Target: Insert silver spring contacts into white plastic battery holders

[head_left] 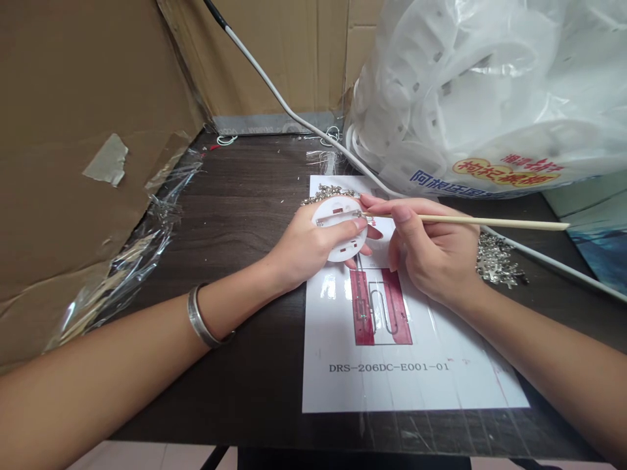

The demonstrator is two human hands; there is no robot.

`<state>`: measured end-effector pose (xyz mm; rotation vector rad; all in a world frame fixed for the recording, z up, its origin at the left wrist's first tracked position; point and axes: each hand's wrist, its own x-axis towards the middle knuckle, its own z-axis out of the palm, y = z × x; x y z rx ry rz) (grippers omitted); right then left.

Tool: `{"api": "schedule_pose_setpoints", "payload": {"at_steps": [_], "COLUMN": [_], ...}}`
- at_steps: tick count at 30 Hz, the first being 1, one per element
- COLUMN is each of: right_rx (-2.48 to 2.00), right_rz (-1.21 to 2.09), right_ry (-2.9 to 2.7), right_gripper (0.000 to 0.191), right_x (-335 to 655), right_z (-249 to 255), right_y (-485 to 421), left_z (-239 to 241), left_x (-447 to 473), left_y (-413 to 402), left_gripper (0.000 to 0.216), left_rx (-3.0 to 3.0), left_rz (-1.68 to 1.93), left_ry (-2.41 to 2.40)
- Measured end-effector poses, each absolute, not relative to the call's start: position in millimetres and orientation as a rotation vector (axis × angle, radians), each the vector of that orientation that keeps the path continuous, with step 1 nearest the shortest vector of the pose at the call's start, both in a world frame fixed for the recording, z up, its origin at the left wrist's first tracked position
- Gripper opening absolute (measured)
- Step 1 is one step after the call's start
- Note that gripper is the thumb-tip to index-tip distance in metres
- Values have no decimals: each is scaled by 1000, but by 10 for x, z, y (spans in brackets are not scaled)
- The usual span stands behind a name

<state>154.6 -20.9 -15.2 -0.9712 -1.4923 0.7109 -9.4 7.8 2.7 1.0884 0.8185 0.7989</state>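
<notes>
White disc (326, 212), stick (490, 222) in hands (301, 245), cardboard (88, 91) left, bag (484, 111) right (room between)

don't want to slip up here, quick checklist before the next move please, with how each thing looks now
1. White disc held: ok, the left hand grips it.
2. Wooden stick held: ok, it is in the right hand.
3. Metal strip fully seated on the disc: cannot tell, too small to see.
4. Loose metal parts at hand: ok, one pile right of the right hand, another beyond the disc.
5. White cable clear of the right hand: cannot tell, it passes behind it.
6. Printed sheet fully visible: not ok, the hands cover part.
</notes>
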Motion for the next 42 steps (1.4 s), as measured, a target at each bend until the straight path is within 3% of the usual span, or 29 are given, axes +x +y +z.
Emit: {"api": "schedule_pose_setpoints", "payload": {"at_steps": [14, 42], "right_rx": [-1110, -994], "right_rz": [512, 638], "right_ry": [-1530, -1485], "right_gripper": [9, 4], "right_x": [1552, 1546], "right_z": [-169, -188], "right_y": [-227, -226], "left_z": [26, 43], "left_x": [-78, -66], "left_y": [53, 44], "left_gripper": [16, 14], "left_rx": [1082, 1135], "left_rz": [850, 850], "left_ry": [810, 832]}}
